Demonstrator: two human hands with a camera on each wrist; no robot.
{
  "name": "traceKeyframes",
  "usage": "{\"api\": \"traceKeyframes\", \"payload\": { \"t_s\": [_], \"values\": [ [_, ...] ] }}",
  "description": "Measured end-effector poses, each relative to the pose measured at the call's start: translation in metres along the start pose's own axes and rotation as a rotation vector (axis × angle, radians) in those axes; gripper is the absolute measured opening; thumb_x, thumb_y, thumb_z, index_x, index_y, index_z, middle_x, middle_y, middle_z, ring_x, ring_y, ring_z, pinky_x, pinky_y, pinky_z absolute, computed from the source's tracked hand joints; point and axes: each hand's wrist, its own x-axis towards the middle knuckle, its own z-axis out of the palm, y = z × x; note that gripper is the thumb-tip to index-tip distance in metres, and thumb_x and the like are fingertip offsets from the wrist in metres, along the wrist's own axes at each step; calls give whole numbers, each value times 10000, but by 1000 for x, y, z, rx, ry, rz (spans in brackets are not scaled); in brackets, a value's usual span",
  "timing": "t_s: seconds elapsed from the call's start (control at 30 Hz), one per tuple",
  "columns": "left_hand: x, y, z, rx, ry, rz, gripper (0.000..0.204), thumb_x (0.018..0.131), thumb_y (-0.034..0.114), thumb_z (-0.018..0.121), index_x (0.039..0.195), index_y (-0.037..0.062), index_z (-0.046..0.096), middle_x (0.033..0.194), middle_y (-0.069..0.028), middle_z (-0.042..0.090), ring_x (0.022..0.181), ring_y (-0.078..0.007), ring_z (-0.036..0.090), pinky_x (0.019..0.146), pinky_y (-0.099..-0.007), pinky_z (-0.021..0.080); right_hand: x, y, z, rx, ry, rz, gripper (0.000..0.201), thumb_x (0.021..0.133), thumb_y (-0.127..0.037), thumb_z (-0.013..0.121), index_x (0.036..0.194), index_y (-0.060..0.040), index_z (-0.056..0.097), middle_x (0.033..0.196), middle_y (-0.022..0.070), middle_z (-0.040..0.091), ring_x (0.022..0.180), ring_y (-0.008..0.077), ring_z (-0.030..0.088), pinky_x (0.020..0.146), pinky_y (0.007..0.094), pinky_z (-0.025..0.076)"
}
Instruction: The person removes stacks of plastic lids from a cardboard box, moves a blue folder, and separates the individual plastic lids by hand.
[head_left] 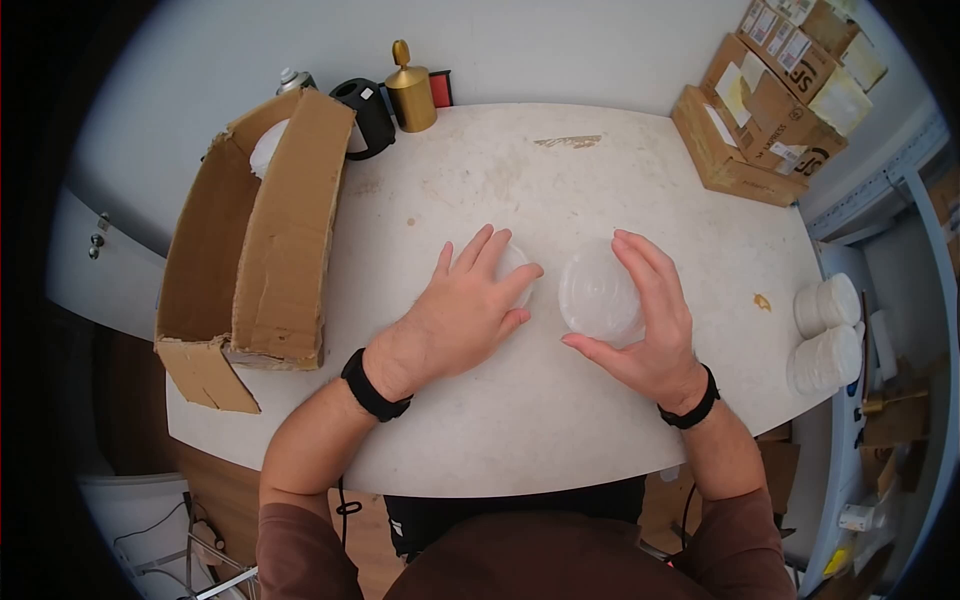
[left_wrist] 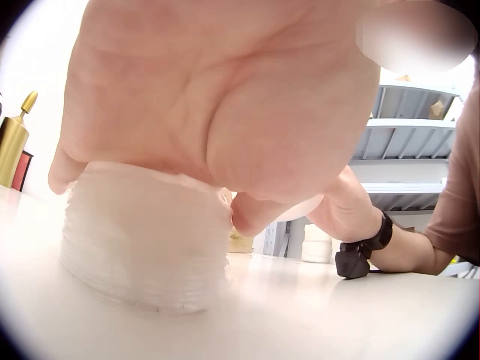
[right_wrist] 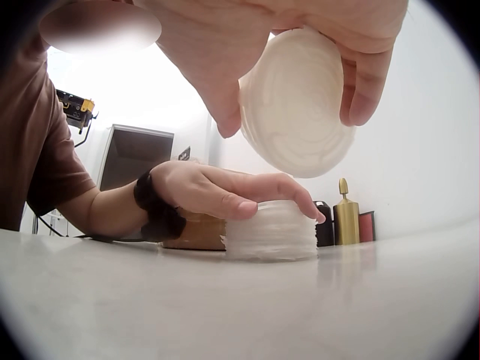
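A short stack of round, translucent white plastic pieces, like lids, stands on the white table, its layered edges showing as ridges. Over its top rests my left hand, palm down and fingers spread; in the right wrist view a fingertip reaches down at the rim. My right hand holds a second round, translucent stack between thumb and fingers. That one is tilted and raised above the table, just right of the first. Part of the first stack is hidden beneath the left hand.
A long open cardboard box stands at the left with a white round thing inside. Behind it are a black container and a gold canister. Cardboard boxes fill the back right corner; two white round stacks stand at the right edge.
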Motion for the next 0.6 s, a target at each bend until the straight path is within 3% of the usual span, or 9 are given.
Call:
{"api": "traceKeyframes", "payload": {
  "t_s": [0.07,0.2,0.3,0.4,0.47,0.6],
  "values": [
    [-2,3,7,147,48,10,536,981,252,770,1477,144,600,1614,-314,426,1535,-521,395,1243,-623,362,0,0,0,0,2,-3,1010,659,-170,1036,1501,53,526,1510,268,537,1346,428,614,1092,455,578],
    [-2,3,14,200,62,24,608,954,275,798,1512,164,584,1624,-314,419,1544,-511,391,1251,-632,346,0,0,0,-2,-4,-2,1019,651,-161,1038,1504,51,523,1509,265,538,1343,425,615,1088,453,580],
    [-3,2,16,190,92,43,737,931,291,820,1583,123,522,1646,-325,398,1549,-504,388,1258,-614,346,0,0,1,-2,-4,-5,1025,648,-159,1039,1506,51,520,1508,264,538,1342,424,616,1087,451,581],
    [-3,1,16,176,81,39,883,913,339,837,1639,45,430,1667,-336,374,1557,-501,376,1265,-596,343,1,0,1,-4,-2,-6,1025,647,-159,1039,1506,51,520,1505,263,540,1340,422,617,1086,450,581],
    [-3,2,14,195,66,56,1002,882,401,861,1625,-66,379,1675,-354,355,1565,-507,365,1273,-585,336,0,0,1,-6,-1,-7,1023,647,-159,1039,1505,53,522,1504,262,542,1339,421,618,1085,450,581],
    [-4,-2,13,154,62,63,1085,859,450,875,1611,-127,346,1691,-376,313,1587,-516,326,1284,-592,314,0,-1,2,-11,-2,0,1014,649,-159,1038,1500,56,531,1499,263,547,1339,420,618,1089,450,576]
  ]
}}
